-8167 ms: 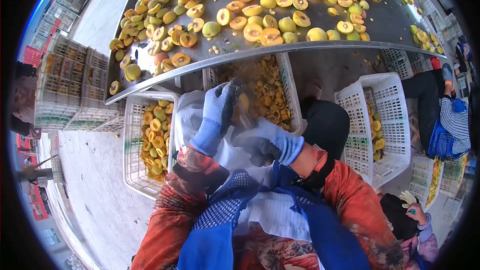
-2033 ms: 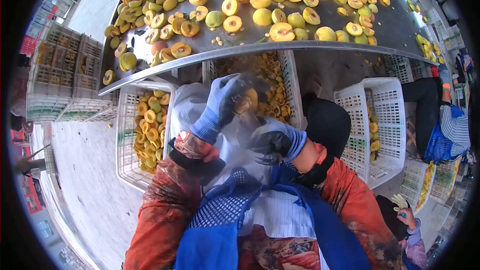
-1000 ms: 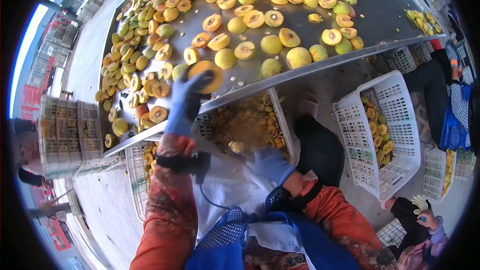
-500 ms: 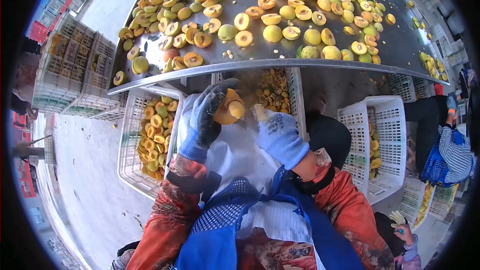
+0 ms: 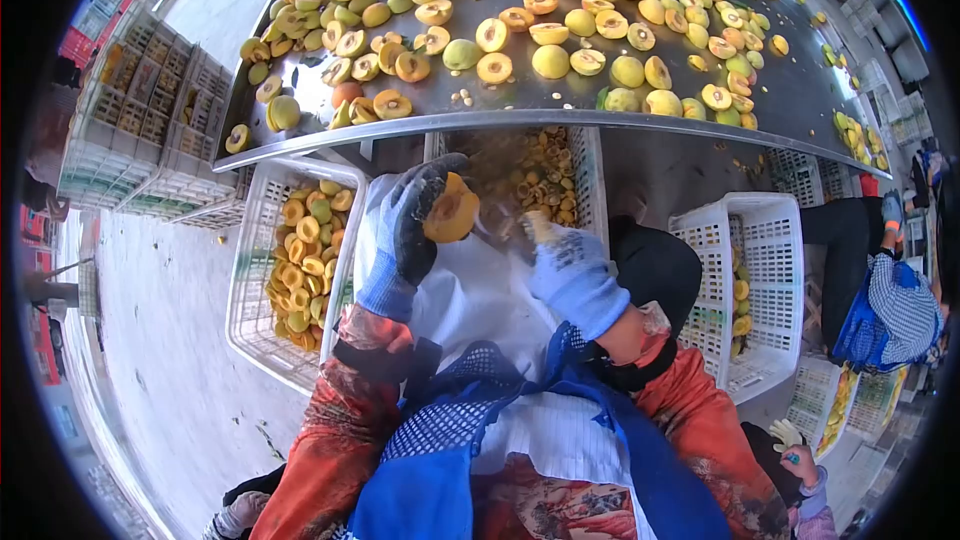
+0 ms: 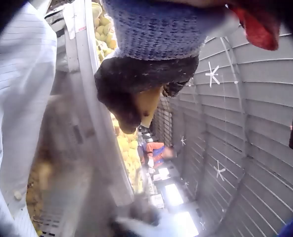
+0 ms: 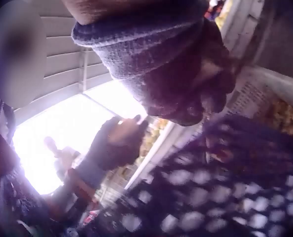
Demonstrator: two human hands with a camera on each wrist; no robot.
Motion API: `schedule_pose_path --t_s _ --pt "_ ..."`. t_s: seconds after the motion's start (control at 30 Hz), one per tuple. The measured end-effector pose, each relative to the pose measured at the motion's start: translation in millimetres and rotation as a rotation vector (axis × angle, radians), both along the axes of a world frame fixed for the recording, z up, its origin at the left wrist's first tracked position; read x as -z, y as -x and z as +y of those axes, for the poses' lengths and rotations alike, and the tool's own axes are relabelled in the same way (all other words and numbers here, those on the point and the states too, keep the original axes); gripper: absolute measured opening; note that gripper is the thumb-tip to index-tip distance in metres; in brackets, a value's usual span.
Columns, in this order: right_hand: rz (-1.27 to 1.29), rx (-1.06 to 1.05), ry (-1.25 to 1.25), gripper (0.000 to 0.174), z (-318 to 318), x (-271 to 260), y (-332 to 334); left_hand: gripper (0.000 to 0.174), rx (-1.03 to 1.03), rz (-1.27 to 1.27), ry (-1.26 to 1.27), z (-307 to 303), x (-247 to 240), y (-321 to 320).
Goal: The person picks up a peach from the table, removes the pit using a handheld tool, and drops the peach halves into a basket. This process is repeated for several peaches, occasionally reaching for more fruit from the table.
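My gloved left hand grips a yellow peach half above my lap, its cut face turned toward the right hand. In the left wrist view, dark glove fingers wrap the peach half. Just to the right is my gloved right hand, its fingers curled around a thin tool that shows only as a blurred streak; I cannot tell its kind. The curled right hand also appears in the right wrist view. Beneath both hands stands a crate of scraps and peach pieces.
A metal table strewn with peach halves spans the front, its raised edge beyond my hands. A white crate of halves stands left, another white crate right. Stacked crates rise farther left. Another person sits at right.
One second ago the left hand was over the table with a peach half; it came back above my lap beside the right hand. Since half a second ago, the right hand shifted slightly right and down.
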State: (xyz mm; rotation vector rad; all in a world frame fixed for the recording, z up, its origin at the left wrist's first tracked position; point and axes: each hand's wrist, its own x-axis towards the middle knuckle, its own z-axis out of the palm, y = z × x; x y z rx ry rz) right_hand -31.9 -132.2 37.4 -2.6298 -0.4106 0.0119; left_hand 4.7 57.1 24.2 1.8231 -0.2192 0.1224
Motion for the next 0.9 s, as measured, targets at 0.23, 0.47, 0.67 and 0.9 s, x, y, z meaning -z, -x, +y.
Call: schedule_pose_path --t_s 0.23,0.47,0.67,0.9 --pt "0.009 -0.013 -0.007 0.028 8.7 0.3 -2.4 0.028 0.071 -0.047 -0.143 -19.7 -34.8 9.3" --pt "0.053 0.059 -0.014 0.024 13.8 -1.9 1.6 0.028 0.040 -0.343 -0.376 -24.4 -32.8 7.4" --pt "0.144 0.058 0.017 0.027 14.6 13.3 10.1 0.025 -0.069 -0.242 -0.327 -37.7 -30.7 15.5" --pt "0.276 0.037 0.087 0.029 4.7 0.7 6.5 0.029 0.037 -0.040 0.002 -40.1 -20.7 15.2"
